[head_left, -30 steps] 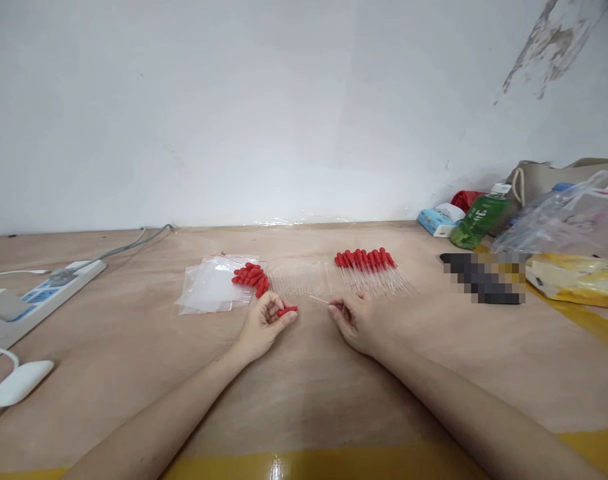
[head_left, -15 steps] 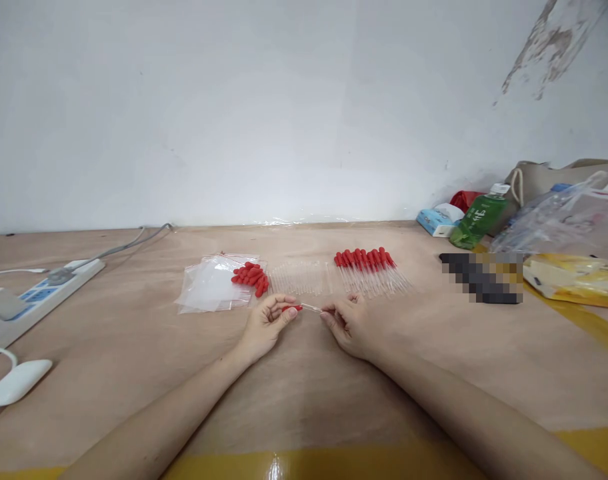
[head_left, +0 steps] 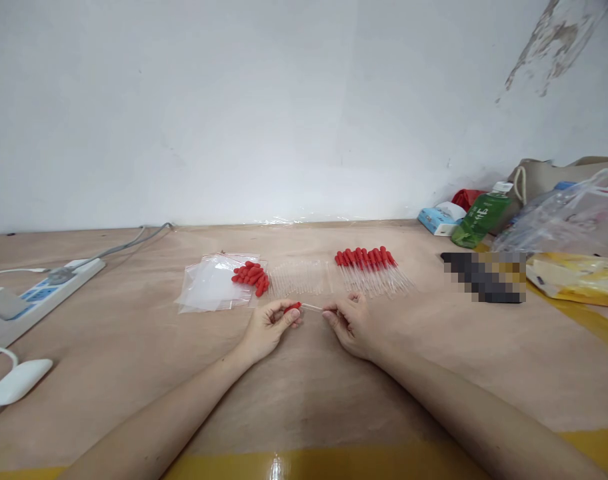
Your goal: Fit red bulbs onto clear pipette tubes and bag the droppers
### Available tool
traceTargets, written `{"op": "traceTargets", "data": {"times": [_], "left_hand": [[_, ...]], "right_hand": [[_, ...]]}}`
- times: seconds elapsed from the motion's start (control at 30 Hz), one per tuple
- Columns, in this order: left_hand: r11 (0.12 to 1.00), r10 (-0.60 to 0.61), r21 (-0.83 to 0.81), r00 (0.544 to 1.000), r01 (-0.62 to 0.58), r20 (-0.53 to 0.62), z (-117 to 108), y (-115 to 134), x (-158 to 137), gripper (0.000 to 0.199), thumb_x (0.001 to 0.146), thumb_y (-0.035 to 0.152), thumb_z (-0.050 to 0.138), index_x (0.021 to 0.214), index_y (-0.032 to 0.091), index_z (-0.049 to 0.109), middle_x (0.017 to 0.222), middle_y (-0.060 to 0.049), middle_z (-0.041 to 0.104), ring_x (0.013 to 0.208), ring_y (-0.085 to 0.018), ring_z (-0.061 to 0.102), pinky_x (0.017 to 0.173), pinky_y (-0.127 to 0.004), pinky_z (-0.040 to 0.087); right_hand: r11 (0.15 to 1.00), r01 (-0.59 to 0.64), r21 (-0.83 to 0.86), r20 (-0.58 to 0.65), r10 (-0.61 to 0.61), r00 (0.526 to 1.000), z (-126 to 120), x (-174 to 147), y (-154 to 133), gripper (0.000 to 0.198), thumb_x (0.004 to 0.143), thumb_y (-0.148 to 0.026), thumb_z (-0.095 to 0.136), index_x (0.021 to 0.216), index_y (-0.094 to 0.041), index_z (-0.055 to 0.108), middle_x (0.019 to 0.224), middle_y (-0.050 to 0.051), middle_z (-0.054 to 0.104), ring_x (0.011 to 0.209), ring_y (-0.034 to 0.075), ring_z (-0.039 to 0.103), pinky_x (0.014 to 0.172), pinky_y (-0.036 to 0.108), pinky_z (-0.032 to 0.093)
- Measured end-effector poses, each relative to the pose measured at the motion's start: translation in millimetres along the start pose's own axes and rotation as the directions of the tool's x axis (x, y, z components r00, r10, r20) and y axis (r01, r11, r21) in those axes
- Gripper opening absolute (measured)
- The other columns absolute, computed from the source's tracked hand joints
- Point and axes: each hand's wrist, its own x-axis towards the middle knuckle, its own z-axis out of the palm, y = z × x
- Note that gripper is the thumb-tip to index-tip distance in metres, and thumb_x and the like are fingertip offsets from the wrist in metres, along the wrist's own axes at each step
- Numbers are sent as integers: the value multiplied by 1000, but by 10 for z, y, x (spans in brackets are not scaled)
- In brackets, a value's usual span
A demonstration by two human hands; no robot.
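My left hand [head_left: 268, 330] pinches a red rubber bulb [head_left: 294, 307] between thumb and fingers. Facing it, my right hand [head_left: 351, 328] grips the far end of a thin clear dropper tube [head_left: 311, 307]. The tube's left end meets the bulb's mouth; whether it sits inside cannot be made out. Beyond my left hand lies a pile of loose red bulbs [head_left: 250, 275] on clear plastic bags [head_left: 199, 287]. A row of bare clear tubes [head_left: 299, 277] stretches behind both hands. Further right, several droppers with red bulbs [head_left: 367, 260] lie side by side.
On the left are a white power strip [head_left: 49, 293] with cables and a white plug-like device [head_left: 19, 383]. To the right stand a green bottle [head_left: 479, 217], a blue tissue pack [head_left: 439, 220] and plastic bags [head_left: 574, 213]. A dark, partly pixelated object [head_left: 484, 280] lies nearer.
The fingers of my left hand have shifted around the red bulb, which now tilts slightly upward toward the tube. My right hand keeps its hold, moved very slightly right.
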Motion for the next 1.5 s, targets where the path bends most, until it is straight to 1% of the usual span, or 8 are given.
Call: {"op": "traceTargets", "data": {"times": [0.13, 0.37, 0.6, 0.87, 1.07, 1.33, 1.4, 1.5], "left_hand": [[1000, 17, 24, 1000, -17, 16, -2, -2, -9, 28, 71, 39, 63, 85, 15, 62, 73, -3, 65, 66, -14, 62, 65, -27, 52], [978, 66, 199, 998, -68, 16, -16, 8, -45, 26, 74, 38, 59, 87, 16, 64, 68, -2, 65, 59, -14, 59, 58, -25, 50], [873, 195, 432, 974, -225, 113, -15, 59, -132, 16, 77, 32, 58, 85, 20, 67, 83, -3, 68, 73, -16, 61, 65, -25, 48], [839, 230, 484, 968, -247, 96, -15, 10, -145, 17, 77, 32, 58, 85, 20, 67, 78, -2, 69, 66, -14, 62, 61, -23, 47], [858, 188, 464, 976, -220, 114, -15, 29, -131, 20, 77, 32, 57, 87, 18, 66, 77, -2, 68, 65, -14, 60, 60, -23, 47], [970, -59, 243, 969, -1, 241, -185, 13, 53, 36, 62, 35, 71, 92, 15, 66, 81, -5, 68, 67, -15, 60, 63, -26, 48], [976, -45, 217, 976, -2, 211, -195, 0, 68, 47, 63, 34, 70, 105, 15, 59, 87, -5, 65, 65, -12, 58, 62, -25, 48], [941, 63, 332, 998, -68, 23, -187, -23, 66, 40, 72, 35, 62, 106, 16, 54, 82, -2, 60, 60, -9, 53, 58, -23, 44]], "right_hand": [[999, -33, 3, 7, 33, 999, 4, 0, -5, 23, 87, -29, 38, 81, -19, 58, 61, -1, 61, 53, 9, 48, 74, 30, 30], [998, 49, -39, 94, -45, 995, -58, 31, 28, 21, 86, -25, 41, 80, -21, 61, 70, -1, 66, 55, 9, 51, 72, 28, 27], [995, 77, -64, 137, -68, 988, -98, 37, 35, 23, 86, -25, 41, 79, -22, 63, 69, -1, 65, 58, 9, 51, 72, 29, 24], [998, 34, -57, 182, -23, 983, -53, 13, -88, 28, 88, -27, 36, 80, -22, 63, 71, 0, 67, 54, 10, 48, 71, 31, 24], [998, 31, -49, 220, -19, 975, -3, 42, -72, 27, 89, -26, 36, 83, -21, 62, 70, -1, 67, 56, 10, 47, 70, 30, 23], [967, 159, -201, 334, -85, 939, -119, 93, -134, 23, 86, -28, 44, 78, -20, 63, 76, 3, 63, 75, 15, 50, 70, 31, 22], [971, 99, -220, 308, -27, 951, -140, 82, -127, 22, 84, -29, 46, 75, -21, 64, 75, 3, 63, 75, 15, 50, 70, 31, 22], [955, -197, -221, 163, 236, 958, -148, 118, -31, 23, 82, -33, 48, 69, -22, 64, 69, 1, 63, 71, 15, 53, 69, 30, 24]]}}
